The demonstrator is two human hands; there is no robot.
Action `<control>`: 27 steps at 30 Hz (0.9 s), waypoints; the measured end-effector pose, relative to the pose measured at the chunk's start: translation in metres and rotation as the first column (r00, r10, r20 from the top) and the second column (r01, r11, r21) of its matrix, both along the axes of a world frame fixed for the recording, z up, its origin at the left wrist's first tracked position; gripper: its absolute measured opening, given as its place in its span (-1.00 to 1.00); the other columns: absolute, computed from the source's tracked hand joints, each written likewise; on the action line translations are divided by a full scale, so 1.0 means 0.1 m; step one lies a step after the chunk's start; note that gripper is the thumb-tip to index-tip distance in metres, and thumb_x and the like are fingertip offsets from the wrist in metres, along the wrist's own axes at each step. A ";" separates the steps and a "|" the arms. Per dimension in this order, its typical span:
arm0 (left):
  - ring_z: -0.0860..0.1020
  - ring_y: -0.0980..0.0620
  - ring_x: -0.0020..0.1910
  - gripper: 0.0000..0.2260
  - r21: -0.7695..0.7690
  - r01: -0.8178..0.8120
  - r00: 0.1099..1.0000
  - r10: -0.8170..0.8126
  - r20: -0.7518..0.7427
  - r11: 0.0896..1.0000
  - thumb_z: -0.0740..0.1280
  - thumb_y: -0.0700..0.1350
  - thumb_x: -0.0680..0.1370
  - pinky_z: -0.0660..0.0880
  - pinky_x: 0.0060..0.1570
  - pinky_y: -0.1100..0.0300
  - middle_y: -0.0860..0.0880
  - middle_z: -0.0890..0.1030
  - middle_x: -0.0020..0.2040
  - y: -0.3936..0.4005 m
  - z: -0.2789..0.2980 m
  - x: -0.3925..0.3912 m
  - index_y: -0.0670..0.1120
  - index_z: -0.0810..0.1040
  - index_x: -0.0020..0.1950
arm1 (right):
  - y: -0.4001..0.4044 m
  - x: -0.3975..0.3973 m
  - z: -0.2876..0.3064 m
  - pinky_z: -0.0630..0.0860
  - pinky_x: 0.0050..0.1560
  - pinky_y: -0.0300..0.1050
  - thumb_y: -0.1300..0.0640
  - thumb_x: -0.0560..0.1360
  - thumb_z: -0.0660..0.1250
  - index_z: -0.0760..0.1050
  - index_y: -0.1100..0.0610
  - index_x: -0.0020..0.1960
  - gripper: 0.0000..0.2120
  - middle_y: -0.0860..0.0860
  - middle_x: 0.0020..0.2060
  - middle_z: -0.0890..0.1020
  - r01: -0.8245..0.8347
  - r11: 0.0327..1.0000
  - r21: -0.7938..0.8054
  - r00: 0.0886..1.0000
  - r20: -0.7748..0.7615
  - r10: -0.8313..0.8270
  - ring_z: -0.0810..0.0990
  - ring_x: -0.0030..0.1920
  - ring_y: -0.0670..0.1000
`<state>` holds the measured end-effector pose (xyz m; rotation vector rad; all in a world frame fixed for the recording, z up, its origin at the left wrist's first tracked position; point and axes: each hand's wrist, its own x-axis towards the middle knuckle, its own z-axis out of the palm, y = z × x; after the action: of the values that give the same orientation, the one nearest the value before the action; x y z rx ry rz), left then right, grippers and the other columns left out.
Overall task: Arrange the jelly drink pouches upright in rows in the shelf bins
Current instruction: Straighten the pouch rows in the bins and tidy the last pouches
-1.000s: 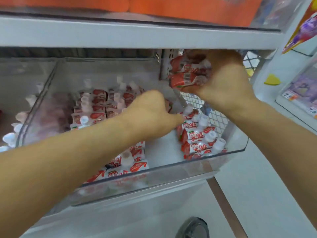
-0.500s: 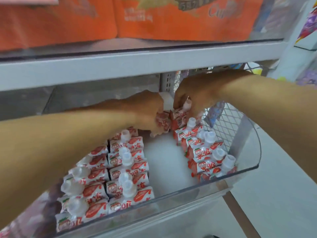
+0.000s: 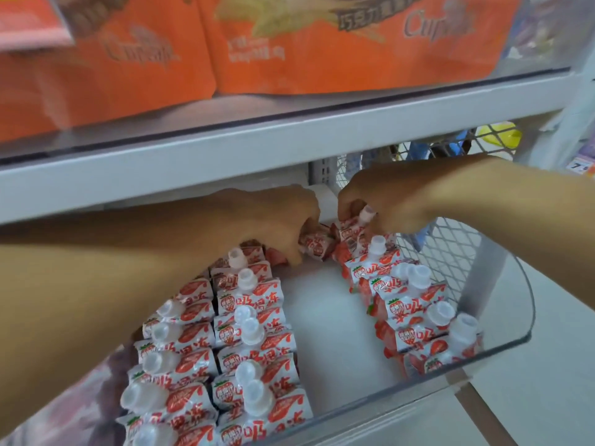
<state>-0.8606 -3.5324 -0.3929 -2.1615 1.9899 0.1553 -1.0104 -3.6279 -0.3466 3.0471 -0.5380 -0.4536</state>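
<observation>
Both hands work at the bin's [image 3: 502, 344] twelve o'clock end: our left hand [image 3: 283, 226] pinches one pouch [image 3: 317, 246], our right hand [image 3: 380, 201] grips another [image 3: 352, 228]. Set down leaning, they could topple the upright right-hand row [image 3: 415, 313].

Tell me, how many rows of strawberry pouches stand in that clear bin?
3. In the clear bin: outer left row, inner left row beside it, right row along the mesh side. The forearm may hide more.
</observation>
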 end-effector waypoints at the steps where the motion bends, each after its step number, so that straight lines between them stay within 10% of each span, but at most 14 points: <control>1: 0.51 0.08 -0.29 -0.68 -0.042 0.002 1.000 -0.003 -0.022 0.999 0.53 0.01 0.29 0.44 -0.36 0.25 0.04 0.57 -0.22 0.04 0.02 0.03 -0.07 0.65 -0.01 | -0.01 -0.01 -0.02 0.42 -0.45 -0.42 0.29 0.56 0.27 0.44 -0.04 0.33 -0.60 -0.10 0.14 0.49 0.009 1.000 0.002 1.000 0.017 -0.009 0.50 -0.19 -0.09; 11: 0.61 0.04 -0.02 -0.83 -0.367 -0.187 0.942 0.061 -0.329 0.911 0.40 -0.04 0.51 0.55 0.07 0.03 0.00 0.63 -0.01 0.09 0.03 0.24 0.00 0.59 0.09 | 0.04 0.03 -0.06 0.38 -0.04 -0.22 0.26 0.58 0.24 0.37 -0.07 0.44 -0.53 -0.07 0.33 0.47 0.002 1.000 -0.025 0.999 -0.052 -0.003 0.38 0.02 -0.06; 16: 0.60 -0.01 -0.05 -0.81 -0.459 -0.231 0.948 0.092 -0.304 0.858 0.39 -0.02 0.52 0.54 0.03 0.01 -0.04 0.64 -0.01 0.14 0.00 0.20 -0.05 0.57 0.09 | 0.05 0.07 -0.07 0.28 -0.37 -0.37 0.22 0.59 0.28 0.31 -0.01 0.50 -0.50 -0.24 -0.27 0.29 0.009 1.000 -0.002 0.996 -0.093 -0.009 0.30 -0.32 -0.18; 23: 0.54 0.05 -0.11 -0.82 -0.499 -0.180 0.980 0.110 -0.167 0.848 0.39 0.01 0.51 0.41 -0.15 0.17 0.03 0.59 -0.08 0.25 0.13 0.04 -0.05 0.54 0.04 | 0.07 -0.01 -0.05 0.34 -0.57 -0.39 0.26 0.58 0.28 0.33 0.04 0.48 -0.51 -0.22 -0.13 0.44 0.043 0.999 0.014 0.997 -0.061 -0.042 0.43 -0.24 -0.15; 27: 0.54 0.04 -0.14 -0.80 -0.637 -0.100 0.994 0.105 -0.030 0.765 0.36 0.00 0.53 0.37 -0.19 0.21 0.02 0.57 -0.10 0.29 0.12 -0.12 -0.09 0.52 0.05 | 0.09 0.09 0.02 0.38 -0.04 -0.22 0.17 0.61 0.23 0.29 -0.02 0.51 -0.52 -0.07 0.12 0.50 -0.062 0.994 -0.094 0.986 -0.162 0.046 0.44 0.10 -0.01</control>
<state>-0.8730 -3.5035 -0.3806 -2.6460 2.1298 -0.6144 -1.0014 -3.6194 -0.3442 2.8902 -0.4547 -0.6422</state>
